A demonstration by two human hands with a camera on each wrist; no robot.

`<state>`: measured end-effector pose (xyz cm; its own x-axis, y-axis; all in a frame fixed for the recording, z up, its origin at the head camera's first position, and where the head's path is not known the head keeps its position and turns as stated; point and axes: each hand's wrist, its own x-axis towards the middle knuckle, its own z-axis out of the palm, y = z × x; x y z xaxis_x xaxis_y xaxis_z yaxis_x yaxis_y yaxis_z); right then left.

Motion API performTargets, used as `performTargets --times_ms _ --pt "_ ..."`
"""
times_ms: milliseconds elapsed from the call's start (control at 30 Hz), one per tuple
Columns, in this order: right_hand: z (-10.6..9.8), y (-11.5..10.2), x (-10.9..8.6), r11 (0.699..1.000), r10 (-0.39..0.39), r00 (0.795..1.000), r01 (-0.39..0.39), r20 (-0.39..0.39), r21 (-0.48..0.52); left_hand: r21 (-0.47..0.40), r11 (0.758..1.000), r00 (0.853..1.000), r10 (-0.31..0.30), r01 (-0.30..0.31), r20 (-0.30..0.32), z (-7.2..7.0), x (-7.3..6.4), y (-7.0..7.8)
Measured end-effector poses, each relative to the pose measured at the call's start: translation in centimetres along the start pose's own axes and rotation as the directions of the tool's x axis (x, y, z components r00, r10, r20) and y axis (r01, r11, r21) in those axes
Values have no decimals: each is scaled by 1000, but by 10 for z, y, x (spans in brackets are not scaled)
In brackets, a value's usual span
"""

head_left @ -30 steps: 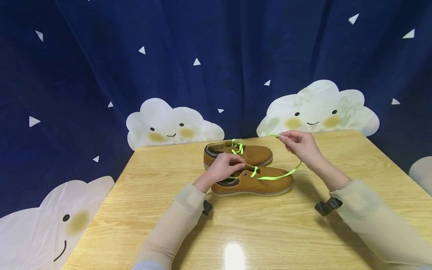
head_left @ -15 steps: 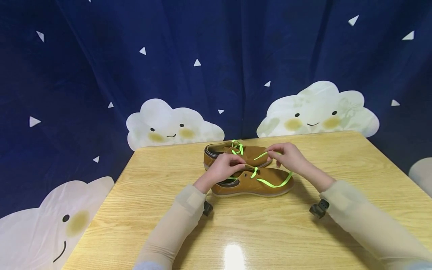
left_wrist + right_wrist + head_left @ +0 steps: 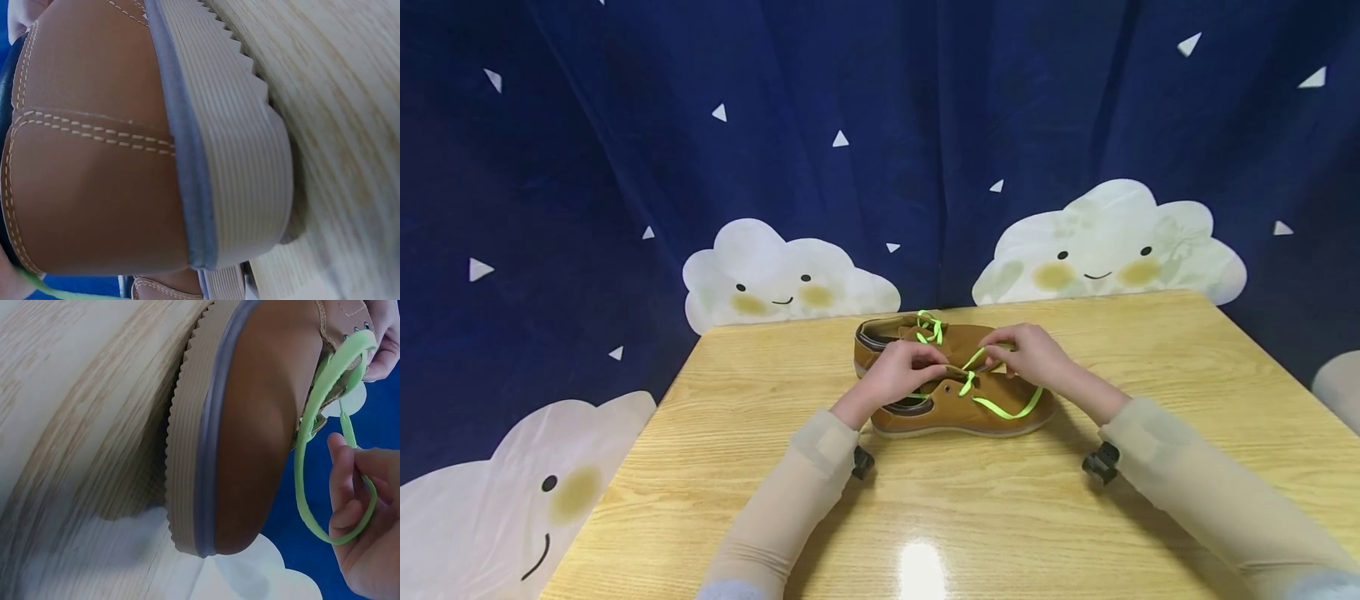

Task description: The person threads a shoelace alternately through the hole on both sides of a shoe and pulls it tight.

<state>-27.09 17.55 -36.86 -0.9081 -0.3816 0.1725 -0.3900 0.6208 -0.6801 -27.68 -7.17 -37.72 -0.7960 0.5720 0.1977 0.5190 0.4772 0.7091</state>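
A brown shoe [image 3: 936,419] stands on the table with its toe to the right. A bright green shoelace [image 3: 1015,414] runs from its eyelets and loops out over the toe. My left hand [image 3: 892,372] pinches the upper edge of the shoe's opening, near the eyelets. In the left wrist view the shoe's heel [image 3: 94,200] fills much of the frame and hides most of that hand. My right hand [image 3: 1033,358] pinches the shoelace close to its end, just above the eyelets. In the right wrist view the lace [image 3: 302,469] curves beside the fingers, its tip pointing toward the shoe.
A second brown shoe [image 3: 962,336], laced in the same green, stands right behind the first, partly covered by the hands. Both are on a wooden table [image 3: 760,367]. Beyond its back edge hangs a dark blue curtain [image 3: 850,192] with clouds on it.
My right hand has come left and down from above the table's right side to the shoe, bringing the lace end with it. The lace has gone slack. My left hand keeps its pinch.
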Motion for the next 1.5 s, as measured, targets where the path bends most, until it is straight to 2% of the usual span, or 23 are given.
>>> performTargets --times_ms 267,533,767,1033,1333,1500 --pt "2 2 3 999 -33 999 33 7 -4 -9 1000 1000 -4 4 5 0 -1 1" --pt "3 0 5 999 -35 999 35 -7 -6 -10 1000 1000 -3 3 4 0 0 1" --pt "5 -2 5 998 -39 999 40 22 -42 -24 1000 1000 -3 3 4 1 0 0" --pt "5 -2 7 996 -47 999 46 -11 -75 -23 1000 1000 0 0 5 1 -1 0" --pt "9 -3 8 997 -48 997 51 52 -62 -24 1000 1000 2 -2 6 0 -1 0" --pt "14 -4 9 991 -85 994 91 66 -95 -25 1000 1000 0 0 1 0 -1 1"
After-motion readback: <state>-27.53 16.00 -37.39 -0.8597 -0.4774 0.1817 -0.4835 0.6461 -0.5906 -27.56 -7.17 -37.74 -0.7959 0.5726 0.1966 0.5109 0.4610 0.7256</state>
